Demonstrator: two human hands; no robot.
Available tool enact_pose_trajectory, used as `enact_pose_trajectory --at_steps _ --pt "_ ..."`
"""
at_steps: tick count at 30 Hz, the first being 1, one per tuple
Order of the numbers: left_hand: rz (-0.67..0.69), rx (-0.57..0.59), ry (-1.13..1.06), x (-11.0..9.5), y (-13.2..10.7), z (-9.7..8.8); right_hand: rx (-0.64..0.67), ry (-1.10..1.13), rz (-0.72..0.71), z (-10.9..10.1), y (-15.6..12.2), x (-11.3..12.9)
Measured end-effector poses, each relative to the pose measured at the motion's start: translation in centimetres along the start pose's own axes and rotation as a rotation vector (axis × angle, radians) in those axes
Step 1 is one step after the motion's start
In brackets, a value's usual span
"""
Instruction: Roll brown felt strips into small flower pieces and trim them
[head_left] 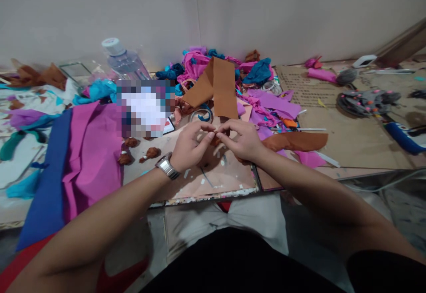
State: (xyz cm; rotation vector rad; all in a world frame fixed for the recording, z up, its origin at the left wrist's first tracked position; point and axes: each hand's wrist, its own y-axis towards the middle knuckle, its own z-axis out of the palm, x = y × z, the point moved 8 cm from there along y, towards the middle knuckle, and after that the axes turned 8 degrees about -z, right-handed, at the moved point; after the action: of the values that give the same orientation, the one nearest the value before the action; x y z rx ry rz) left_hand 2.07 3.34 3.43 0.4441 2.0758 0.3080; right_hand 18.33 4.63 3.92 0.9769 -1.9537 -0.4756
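My left hand [191, 144], with a metal watch [167, 167] on its wrist, and my right hand [242, 140] meet over a cardboard sheet [213, 182] on the floor. The fingers of both hands pinch together on a small brown scrap of paper [215, 141] between them. A long brown paper strip [294, 141] runs from under my right hand out to the right. Three small brown paper twists [152, 152] lie just left of my left hand.
A folded brown strip [218, 84] stands behind the hands in a heap of pink, purple and teal paper scraps [262, 73]. Pink paper [93, 151] and blue paper [49, 182] lie at the left. A plastic bottle [124, 60] stands behind. Grey items [364, 101] sit far right.
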Motion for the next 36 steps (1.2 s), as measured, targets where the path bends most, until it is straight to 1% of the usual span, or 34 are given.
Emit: enact_pose_trajectory --at_steps 2,4,6,10,12,17,21,24,29,36 --pt "0.024 -0.012 -0.031 -0.1 0.0 -0.2 0.02 -0.006 0.01 0.2 -0.1 -0.1" --pt "0.091 0.014 -0.064 -0.7 -0.1 -0.1 0.034 0.011 0.014 0.5 -0.1 -0.2" --pt "0.123 0.03 -0.077 -0.9 -0.1 0.0 0.032 0.036 0.012 0.5 -0.1 -0.2" --pt "0.051 0.02 -0.082 0.0 0.1 -0.1 0.019 0.045 0.002 0.4 0.0 0.0" --pt "0.044 0.024 -0.083 0.2 0.1 -0.1 0.027 0.043 -0.006 0.4 0.1 0.1" --pt "0.116 0.036 -0.043 -0.5 0.0 -0.1 0.047 0.05 -0.034 0.4 0.3 0.4" --pt "0.147 0.037 -0.002 -0.9 -0.1 -0.2 0.063 0.059 -0.047 0.4 0.3 0.4" --pt "0.153 0.042 0.007 -0.9 -0.1 -0.1 0.1 0.037 -0.055 0.4 0.4 0.5" --pt "0.076 0.059 -0.042 0.2 0.1 0.1 0.142 -0.004 -0.067 0.2 0.4 0.6" --pt "-0.123 0.105 -0.312 1.9 0.3 0.7 0.066 -0.045 -0.116 -0.3 0.4 0.9"
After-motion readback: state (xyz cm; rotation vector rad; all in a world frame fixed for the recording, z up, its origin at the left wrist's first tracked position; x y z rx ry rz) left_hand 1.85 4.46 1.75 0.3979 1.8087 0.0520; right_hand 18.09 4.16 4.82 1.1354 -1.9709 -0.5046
